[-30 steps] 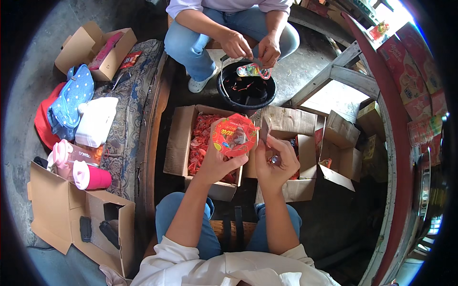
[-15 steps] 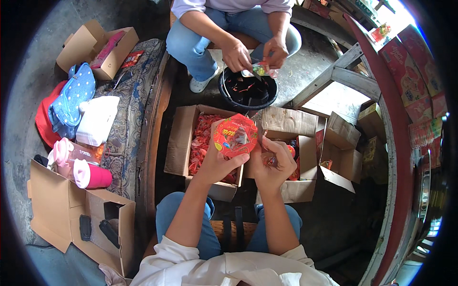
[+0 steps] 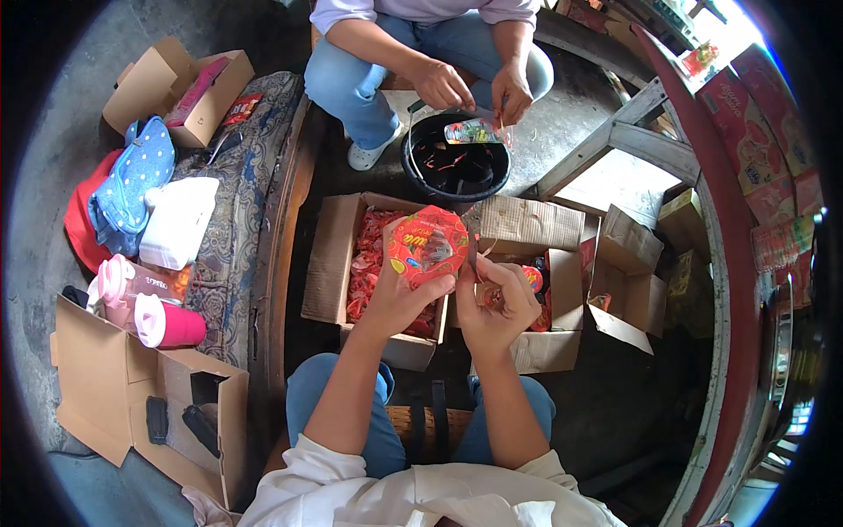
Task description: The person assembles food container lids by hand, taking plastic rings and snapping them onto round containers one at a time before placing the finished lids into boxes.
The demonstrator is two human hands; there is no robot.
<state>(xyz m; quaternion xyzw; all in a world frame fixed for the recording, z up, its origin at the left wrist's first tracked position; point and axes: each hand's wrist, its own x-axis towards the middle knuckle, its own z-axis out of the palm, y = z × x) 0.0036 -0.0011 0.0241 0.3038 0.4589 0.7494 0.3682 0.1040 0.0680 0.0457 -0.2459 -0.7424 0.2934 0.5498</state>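
Observation:
My left hand (image 3: 406,294) grips a red, roundish printed cup lid or packet (image 3: 428,246) with a clear window in its middle, held up in front of me. Beside its right edge is my right hand (image 3: 499,306), fingers curled in a pinch on a small dark, thin piece (image 3: 473,253) too small to name. Beneath my hands stand a carton of red wrappers (image 3: 329,263) and a second open carton (image 3: 565,294) with red items inside. Across from me, another person's hands (image 3: 511,95) hold a printed clear wrapper (image 3: 471,132) over a black bucket (image 3: 420,186).
On the left, a patterned cushioned bench (image 3: 255,176) bears a white container (image 3: 182,220), a blue dotted cloth (image 3: 132,184) and a pink tumbler (image 3: 171,322). An open box (image 3: 97,386) stands near it. A wooden frame (image 3: 654,149) and a smaller open carton (image 3: 645,307) are at right.
My hands shift slightly left, and the red piece tilts a little. The other person's hands part somewhat, and the clear wrapper now hangs flat over the bucket.

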